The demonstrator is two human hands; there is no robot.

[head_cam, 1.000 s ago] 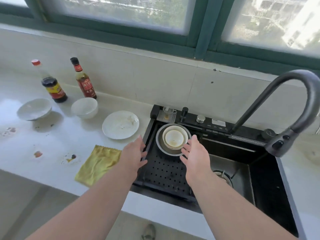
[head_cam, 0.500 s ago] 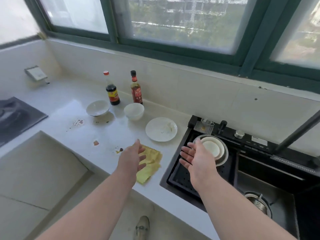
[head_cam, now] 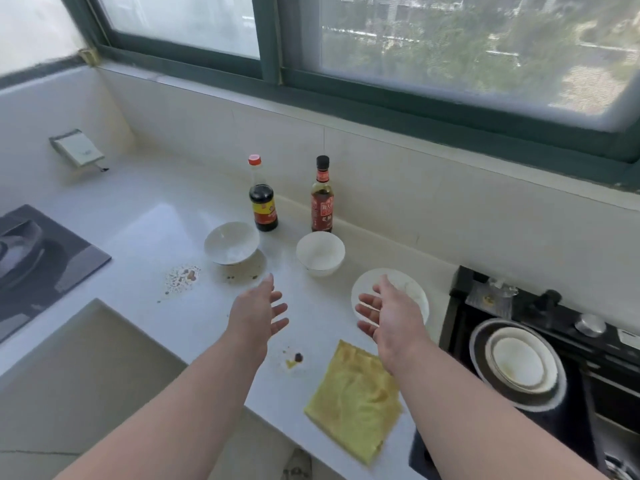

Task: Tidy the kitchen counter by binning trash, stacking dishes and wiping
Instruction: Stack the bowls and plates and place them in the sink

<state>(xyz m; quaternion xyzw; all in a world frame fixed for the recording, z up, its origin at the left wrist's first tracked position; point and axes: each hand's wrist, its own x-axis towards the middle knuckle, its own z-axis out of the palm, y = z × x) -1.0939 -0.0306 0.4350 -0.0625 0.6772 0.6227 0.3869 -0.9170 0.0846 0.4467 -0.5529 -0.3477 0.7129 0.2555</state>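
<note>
Both my hands hover empty over the white counter (head_cam: 145, 216), fingers spread. My left hand (head_cam: 258, 311) is in front of a tilted white bowl (head_cam: 231, 242). My right hand (head_cam: 389, 315) partly covers a white plate (head_cam: 412, 289). Between and beyond them stands an upright white bowl (head_cam: 320, 252). A yellow cloth (head_cam: 353, 400) lies near the counter's front edge under my right forearm. Stacked dishes (head_cam: 517, 363) sit on the black sink rack at right. Brown stains (head_cam: 181, 275) and a small spill (head_cam: 294, 360) mark the counter.
Two sauce bottles, one dark (head_cam: 262, 199) and one red-labelled (head_cam: 322, 197), stand against the tiled wall. A stove top (head_cam: 38, 251) lies at far left. A wall socket box (head_cam: 77, 148) sits in the left corner. The black sink (head_cam: 554, 341) fills the right side.
The view has swung left from the sink to the counter. Both hands moved away from the stacked dishes in the sink and now hover over the counter near the plate and bowls.
</note>
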